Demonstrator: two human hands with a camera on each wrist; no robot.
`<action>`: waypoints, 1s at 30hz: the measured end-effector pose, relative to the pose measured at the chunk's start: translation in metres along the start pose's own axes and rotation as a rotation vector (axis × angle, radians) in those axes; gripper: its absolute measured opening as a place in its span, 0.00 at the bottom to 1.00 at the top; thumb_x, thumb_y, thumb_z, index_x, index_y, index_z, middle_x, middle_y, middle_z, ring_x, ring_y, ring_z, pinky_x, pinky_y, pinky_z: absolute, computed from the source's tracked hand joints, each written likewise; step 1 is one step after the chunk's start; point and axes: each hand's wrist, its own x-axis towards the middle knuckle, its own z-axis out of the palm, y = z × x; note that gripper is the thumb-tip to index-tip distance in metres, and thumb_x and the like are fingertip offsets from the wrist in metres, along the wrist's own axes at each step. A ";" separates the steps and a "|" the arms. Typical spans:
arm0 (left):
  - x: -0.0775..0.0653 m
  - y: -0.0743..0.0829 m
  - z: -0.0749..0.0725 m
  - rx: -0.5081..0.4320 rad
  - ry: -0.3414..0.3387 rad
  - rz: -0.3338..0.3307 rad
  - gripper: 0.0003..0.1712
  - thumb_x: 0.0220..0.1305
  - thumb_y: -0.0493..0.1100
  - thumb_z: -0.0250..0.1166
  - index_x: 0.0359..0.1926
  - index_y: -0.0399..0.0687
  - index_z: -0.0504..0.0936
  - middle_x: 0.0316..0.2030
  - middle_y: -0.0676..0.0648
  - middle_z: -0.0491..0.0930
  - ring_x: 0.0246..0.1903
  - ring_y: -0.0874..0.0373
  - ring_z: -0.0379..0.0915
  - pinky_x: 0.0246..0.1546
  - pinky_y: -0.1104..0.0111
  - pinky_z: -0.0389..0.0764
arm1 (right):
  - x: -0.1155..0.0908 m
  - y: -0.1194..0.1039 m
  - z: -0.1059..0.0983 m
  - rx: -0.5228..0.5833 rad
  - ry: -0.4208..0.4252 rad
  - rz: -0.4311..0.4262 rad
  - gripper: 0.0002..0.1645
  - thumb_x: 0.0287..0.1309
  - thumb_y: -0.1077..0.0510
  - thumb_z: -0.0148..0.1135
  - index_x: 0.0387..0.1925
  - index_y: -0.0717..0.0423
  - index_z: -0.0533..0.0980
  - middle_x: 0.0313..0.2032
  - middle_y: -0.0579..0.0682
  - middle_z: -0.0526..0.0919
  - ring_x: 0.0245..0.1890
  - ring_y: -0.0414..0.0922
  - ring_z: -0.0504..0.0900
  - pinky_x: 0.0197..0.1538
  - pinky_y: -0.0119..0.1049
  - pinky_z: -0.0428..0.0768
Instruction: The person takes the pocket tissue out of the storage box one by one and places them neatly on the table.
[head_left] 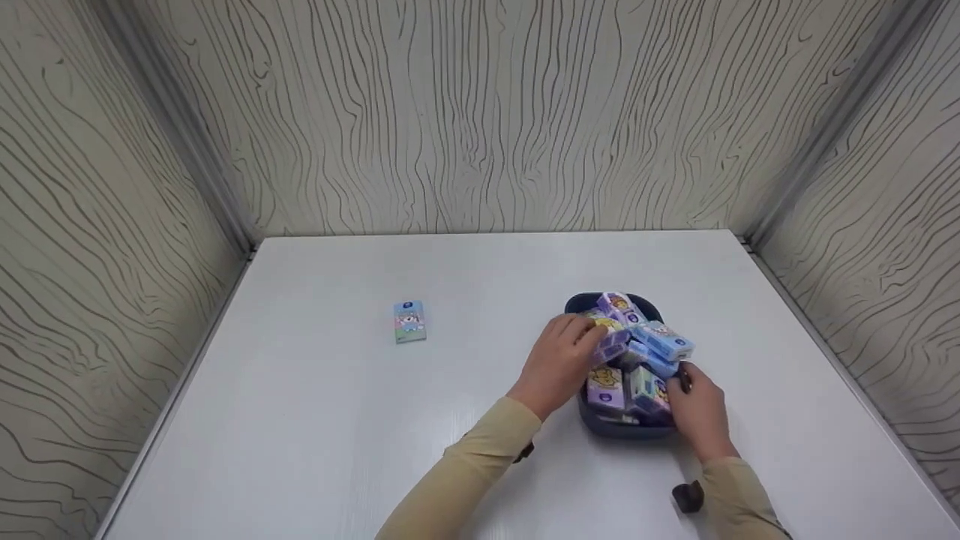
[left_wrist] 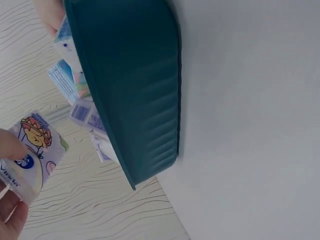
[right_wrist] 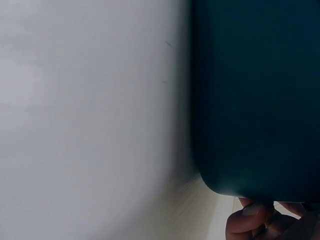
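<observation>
A dark teal plastic basket stands on the right half of the table, heaped with small tissue packs in purple and blue wrappers. My left hand pinches a purple tissue pack with a yellow cartoon figure, over the basket's left side. In the left wrist view that pack is apart from the basket wall. On the right side, my right hand grips the basket's rim, its fingers showing at the edge. A blue tissue pack lies on top of the heap.
One light-blue tissue pack lies alone on the white table, left of centre. Wood-grain panels wall in the back and both sides. A small black object is beside the right sleeve.
</observation>
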 end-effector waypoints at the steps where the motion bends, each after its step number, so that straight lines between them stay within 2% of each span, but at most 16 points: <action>1: -0.001 -0.004 0.000 -0.002 0.013 -0.015 0.16 0.63 0.40 0.64 0.52 0.51 0.78 0.47 0.52 0.76 0.52 0.59 0.69 0.60 0.72 0.65 | 0.000 0.000 0.000 0.000 -0.002 0.003 0.32 0.66 0.57 0.43 0.66 0.72 0.58 0.61 0.73 0.64 0.63 0.66 0.62 0.64 0.57 0.61; 6: -0.016 -0.027 0.003 0.000 0.005 -0.082 0.16 0.61 0.36 0.66 0.50 0.50 0.79 0.46 0.51 0.75 0.50 0.59 0.70 0.57 0.73 0.69 | 0.000 0.001 0.001 0.009 -0.014 0.024 0.32 0.66 0.56 0.42 0.66 0.71 0.58 0.61 0.73 0.66 0.61 0.66 0.65 0.64 0.58 0.61; 11: -0.036 -0.048 0.010 0.033 -0.042 -0.159 0.15 0.58 0.35 0.68 0.46 0.48 0.79 0.42 0.49 0.75 0.44 0.58 0.73 0.48 0.71 0.76 | 0.000 0.001 0.001 0.016 -0.018 0.034 0.31 0.67 0.56 0.42 0.66 0.71 0.59 0.60 0.72 0.67 0.60 0.64 0.67 0.63 0.58 0.62; 14: -0.045 -0.059 0.012 0.089 -0.117 -0.228 0.12 0.60 0.37 0.67 0.45 0.47 0.80 0.41 0.49 0.76 0.44 0.57 0.74 0.46 0.68 0.76 | 0.001 0.001 0.001 0.015 -0.031 0.038 0.31 0.67 0.56 0.41 0.66 0.71 0.58 0.60 0.73 0.67 0.60 0.64 0.67 0.63 0.59 0.62; 19: -0.056 -0.071 0.013 0.173 -0.312 -0.324 0.13 0.64 0.37 0.63 0.49 0.48 0.79 0.47 0.48 0.79 0.51 0.54 0.74 0.52 0.62 0.75 | 0.001 0.002 0.002 0.019 -0.039 0.044 0.32 0.68 0.55 0.41 0.67 0.71 0.57 0.59 0.72 0.67 0.59 0.64 0.67 0.62 0.59 0.63; 22: -0.062 -0.074 0.015 0.217 -0.390 -0.328 0.13 0.63 0.36 0.63 0.49 0.49 0.79 0.45 0.48 0.81 0.48 0.54 0.77 0.49 0.60 0.76 | 0.001 0.002 0.002 0.017 -0.018 0.021 0.31 0.68 0.55 0.42 0.66 0.70 0.59 0.59 0.72 0.68 0.58 0.64 0.68 0.61 0.59 0.64; 26: -0.068 -0.070 0.016 0.261 -0.439 -0.296 0.12 0.61 0.36 0.65 0.46 0.50 0.81 0.40 0.50 0.82 0.41 0.55 0.79 0.42 0.59 0.79 | 0.001 0.002 0.002 0.012 0.001 -0.002 0.30 0.68 0.57 0.42 0.65 0.71 0.60 0.58 0.73 0.69 0.58 0.65 0.68 0.61 0.58 0.65; 30: -0.073 -0.066 0.018 0.275 -0.440 -0.261 0.09 0.58 0.35 0.67 0.41 0.50 0.84 0.37 0.48 0.83 0.37 0.54 0.80 0.33 0.61 0.80 | 0.002 0.001 0.001 0.013 -0.025 0.022 0.33 0.68 0.56 0.42 0.67 0.72 0.56 0.61 0.74 0.64 0.62 0.66 0.64 0.64 0.58 0.61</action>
